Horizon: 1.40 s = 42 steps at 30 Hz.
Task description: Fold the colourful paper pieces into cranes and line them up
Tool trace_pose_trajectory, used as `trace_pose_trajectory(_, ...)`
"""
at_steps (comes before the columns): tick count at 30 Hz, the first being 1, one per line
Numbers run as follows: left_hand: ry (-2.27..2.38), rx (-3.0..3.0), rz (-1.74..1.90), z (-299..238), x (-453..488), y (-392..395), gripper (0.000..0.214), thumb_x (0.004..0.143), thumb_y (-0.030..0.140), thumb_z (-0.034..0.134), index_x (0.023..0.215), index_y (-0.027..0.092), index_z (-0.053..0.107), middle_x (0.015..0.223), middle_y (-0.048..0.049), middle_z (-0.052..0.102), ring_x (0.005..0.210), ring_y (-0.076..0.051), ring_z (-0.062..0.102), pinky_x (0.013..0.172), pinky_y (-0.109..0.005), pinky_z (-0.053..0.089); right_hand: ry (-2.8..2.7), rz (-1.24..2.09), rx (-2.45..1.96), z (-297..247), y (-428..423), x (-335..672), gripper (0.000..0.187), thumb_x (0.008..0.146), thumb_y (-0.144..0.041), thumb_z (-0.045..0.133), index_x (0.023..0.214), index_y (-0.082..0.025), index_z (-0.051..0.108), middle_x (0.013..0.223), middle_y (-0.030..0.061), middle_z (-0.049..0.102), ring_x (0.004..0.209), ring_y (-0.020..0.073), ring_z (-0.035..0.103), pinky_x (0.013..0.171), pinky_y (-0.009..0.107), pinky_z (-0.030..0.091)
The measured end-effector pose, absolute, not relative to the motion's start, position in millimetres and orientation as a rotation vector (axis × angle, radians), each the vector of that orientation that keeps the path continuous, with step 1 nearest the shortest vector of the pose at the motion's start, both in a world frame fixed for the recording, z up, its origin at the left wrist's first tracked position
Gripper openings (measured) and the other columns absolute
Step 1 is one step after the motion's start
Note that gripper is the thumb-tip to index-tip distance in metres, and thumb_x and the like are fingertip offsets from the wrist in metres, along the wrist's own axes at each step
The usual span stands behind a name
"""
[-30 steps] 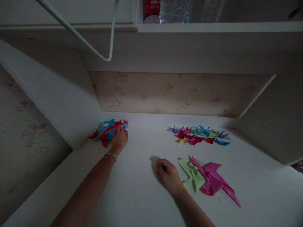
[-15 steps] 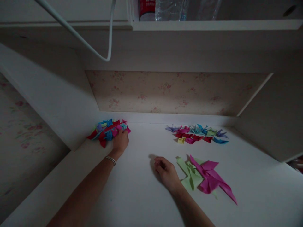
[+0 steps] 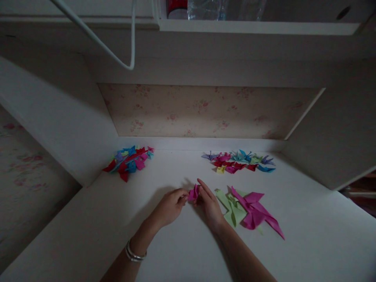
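Observation:
A small folded pink paper piece [image 3: 194, 193] sits between my two hands near the middle of the white desk [image 3: 176, 250]. My left hand [image 3: 169, 205] pinches its left side with curled fingers. My right hand [image 3: 210, 203] touches its right side, index finger stretched out above it. A heap of small folded papers in red, blue, pink and green [image 3: 127, 161] lies at the back left, against the side panel. A row of folded paper cranes [image 3: 237, 161] lies at the back right.
Larger folded sheets, one light green [image 3: 232, 207] and one magenta [image 3: 255, 213], lie just right of my right hand. A white side panel [image 3: 58, 125] walls the left. A shelf above holds bottles [image 3: 217, 4]. A white cable [image 3: 117, 58] hangs down.
My left hand left the heap at the back left and came to the middle with a pink piece. My right hand uncurled and met it there.

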<state>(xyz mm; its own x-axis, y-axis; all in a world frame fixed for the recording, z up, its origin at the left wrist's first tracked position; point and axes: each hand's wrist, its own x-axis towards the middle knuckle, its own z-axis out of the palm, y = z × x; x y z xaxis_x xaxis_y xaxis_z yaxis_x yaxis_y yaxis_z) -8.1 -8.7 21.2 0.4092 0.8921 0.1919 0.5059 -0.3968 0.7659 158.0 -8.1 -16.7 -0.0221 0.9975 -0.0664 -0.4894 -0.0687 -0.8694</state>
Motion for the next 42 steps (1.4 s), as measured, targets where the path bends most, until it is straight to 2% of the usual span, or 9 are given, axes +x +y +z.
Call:
trace_pose_trajectory(5,1.153,1.915,0.863,8,-8,-10,0.02,0.088,0.026,0.045,0.087,0.018,0.064,0.075,-0.0013,0.063,0.069,-0.013,0.057,0.063,-0.021,0.042,-0.952,1.423,-0.939,-18,-9,157,0.036,0.078,-0.043,0.066,0.103,-0.017,0.066,0.066,-0.0004,0.058,0.056,0.0108,0.049,0.053,0.024,0.037)
trace_pose_trajectory(10,1.178,1.615,1.005,-11,-4,-8,0.028,0.087,0.036,0.049,0.103,0.016,0.061,0.085,-0.0048,0.066,0.06,-0.012,0.058,0.055,-0.022,0.045,-0.991,1.406,-0.936,-15,-12,156,0.026,0.079,-0.042,0.066,0.085,-0.017,0.065,0.068,0.0012,0.061,0.059,0.0118,0.052,0.058,0.026,0.04)
trace_pose_trajectory(15,1.2,1.437,1.148,-20,0,-6,0.037,0.084,0.042,0.054,0.11,0.016,0.056,0.092,-0.0069,0.066,0.052,-0.009,0.056,0.045,-0.021,0.043,-0.929,1.378,-0.999,-13,-14,158,0.03,0.076,-0.045,0.068,0.086,-0.017,0.064,0.071,0.0022,0.064,0.058,0.0126,0.052,0.058,0.027,0.041)
trace_pose_trajectory(19,1.223,1.394,1.263,-19,1,-6,0.036,0.083,0.043,0.057,0.106,0.016,0.055,0.085,-0.005,0.066,0.05,-0.008,0.054,0.044,-0.019,0.042,-0.926,1.287,-1.094,-14,-14,158,0.032,0.073,-0.047,0.07,0.085,-0.017,0.066,0.06,-0.0012,0.059,0.056,0.0125,0.049,0.056,0.025,0.037)
trace_pose_trajectory(23,1.236,1.338,1.322,-17,1,-5,0.037,0.082,0.044,0.059,0.105,0.016,0.054,0.083,-0.0047,0.067,0.048,-0.008,0.053,0.043,-0.019,0.041,-0.937,1.264,-1.107,-16,-13,157,0.035,0.071,-0.049,0.07,0.083,-0.017,0.067,0.062,0.0,0.059,0.057,0.0138,0.05,0.057,0.026,0.038)
trace_pose_trajectory(42,1.233,1.278,1.322,-17,2,-5,0.041,0.08,0.047,0.06,0.104,0.015,0.052,0.082,-0.0055,0.067,0.046,-0.008,0.052,0.04,-0.018,0.038,-0.978,1.252,-1.109,-18,-13,158,0.035,0.074,-0.05,0.066,0.084,-0.016,0.067,0.067,0.0012,0.06,0.064,0.0154,0.052,0.063,0.026,0.042)
